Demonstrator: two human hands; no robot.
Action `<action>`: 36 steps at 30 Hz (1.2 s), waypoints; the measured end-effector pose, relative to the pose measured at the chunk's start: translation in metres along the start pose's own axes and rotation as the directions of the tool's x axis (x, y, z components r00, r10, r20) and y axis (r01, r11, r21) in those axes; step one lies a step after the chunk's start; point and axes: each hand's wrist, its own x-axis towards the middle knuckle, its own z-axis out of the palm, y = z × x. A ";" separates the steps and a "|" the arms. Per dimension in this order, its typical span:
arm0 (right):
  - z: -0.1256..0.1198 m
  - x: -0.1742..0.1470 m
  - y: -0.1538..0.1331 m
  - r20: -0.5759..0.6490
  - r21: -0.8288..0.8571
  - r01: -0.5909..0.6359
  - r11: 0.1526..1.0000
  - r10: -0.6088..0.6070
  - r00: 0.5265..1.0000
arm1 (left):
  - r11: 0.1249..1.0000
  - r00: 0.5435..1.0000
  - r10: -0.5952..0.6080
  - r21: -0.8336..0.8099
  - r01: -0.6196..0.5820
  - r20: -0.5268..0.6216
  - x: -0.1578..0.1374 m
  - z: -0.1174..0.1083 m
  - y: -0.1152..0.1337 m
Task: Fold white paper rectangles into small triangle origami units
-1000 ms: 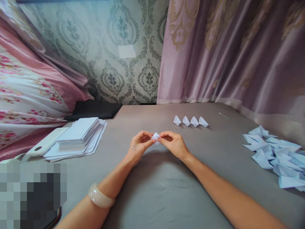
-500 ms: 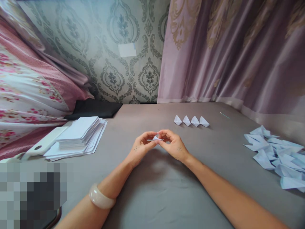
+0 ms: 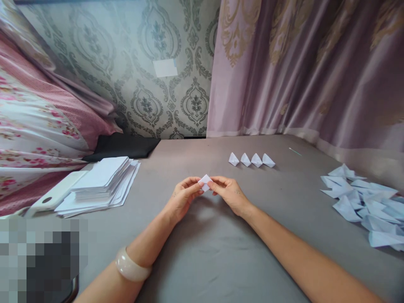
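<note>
Between my two hands is a small folded piece of white paper [image 3: 205,182], held up over the table with its diamond-shaped face towards me. My left hand [image 3: 185,194] pinches its left corner between thumb and fingers. On the opposite corner, the thumb and fingers of my right hand [image 3: 231,194] are closed as well. Beyond my right hand, several small pointed folded paper pieces [image 3: 256,160] stand in a row on the grey table cover [image 3: 208,256]. A pale bangle [image 3: 132,265] circles my left wrist.
At left lies a stack of white paper sheets [image 3: 101,181] beside a white board with a hole [image 3: 57,193]. Behind it is a folded black cloth [image 3: 126,146]. Many folded white papers [image 3: 362,202] are heaped at right. A thin stick [image 3: 295,151] lies near the curtain [image 3: 252,84].
The folded paper has turned from a nearly edge-on position to show its flat diamond face. My fingers have shifted to its two side corners.
</note>
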 end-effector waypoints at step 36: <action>-0.014 0.001 -0.007 0.123 -0.157 -0.322 0.934 0.342 0.932 | 0.926 0.955 -0.298 0.242 0.290 -0.004 0.001 -0.012 0.002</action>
